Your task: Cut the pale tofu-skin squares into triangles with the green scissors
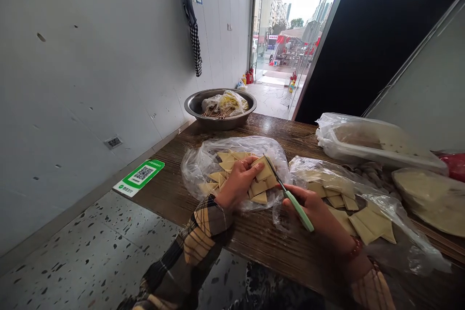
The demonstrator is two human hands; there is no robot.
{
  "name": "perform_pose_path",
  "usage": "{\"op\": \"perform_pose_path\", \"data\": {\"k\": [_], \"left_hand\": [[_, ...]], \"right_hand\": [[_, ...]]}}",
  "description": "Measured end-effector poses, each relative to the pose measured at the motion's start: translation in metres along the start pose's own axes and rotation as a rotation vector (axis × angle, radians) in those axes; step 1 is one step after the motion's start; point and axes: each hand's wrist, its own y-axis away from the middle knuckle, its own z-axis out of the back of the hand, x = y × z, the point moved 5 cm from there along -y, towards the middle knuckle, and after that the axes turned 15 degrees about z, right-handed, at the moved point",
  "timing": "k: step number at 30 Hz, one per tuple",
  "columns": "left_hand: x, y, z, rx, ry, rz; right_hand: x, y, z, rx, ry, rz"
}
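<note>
My left hand (240, 181) pinches a pale yellow tofu-skin piece (264, 170) above a clear plastic bag (203, 160) that holds several cut pieces (227, 161). My right hand (316, 210) grips a knife with a green handle (298, 206); its blade (271, 167) lies against the held piece. Both hands hover just above the wooden table (254, 237). To the right, a second clear bag (392, 203) holds larger square sheets (368, 225).
A metal basin (192, 104) with bagged skewers stands at the table's far end. A bagged white tray (363, 143) and stacked round sheets (432, 198) lie at the right. A white wall runs along the left; an open doorway (283, 34) lies ahead.
</note>
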Motion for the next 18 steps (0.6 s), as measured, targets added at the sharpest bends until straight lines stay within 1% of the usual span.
{"op": "perform_pose_path", "data": {"k": [4,7,11,13,15,18], "left_hand": [[-0.003,0.0,0.001,-0.018,-0.013,-0.024],[-0.007,0.001,0.002,-0.039,-0.025,-0.059],[-0.01,0.002,0.005,-0.042,0.043,-0.087],[-0.01,0.002,0.007,-0.065,0.09,-0.094],[-0.01,0.001,0.01,-0.088,0.154,-0.083],[-0.009,-0.001,0.011,-0.078,0.256,-0.044]], "right_hand": [[-0.009,0.002,-0.002,-0.006,-0.051,-0.072],[-0.011,0.002,-0.003,0.001,-0.089,-0.094],[-0.004,0.002,-0.003,-0.004,-0.107,-0.088],[-0.001,0.003,-0.003,0.002,-0.118,-0.085],[0.001,0.003,-0.004,0.022,-0.133,-0.072],[0.002,0.004,-0.004,0.045,-0.135,-0.022]]}}
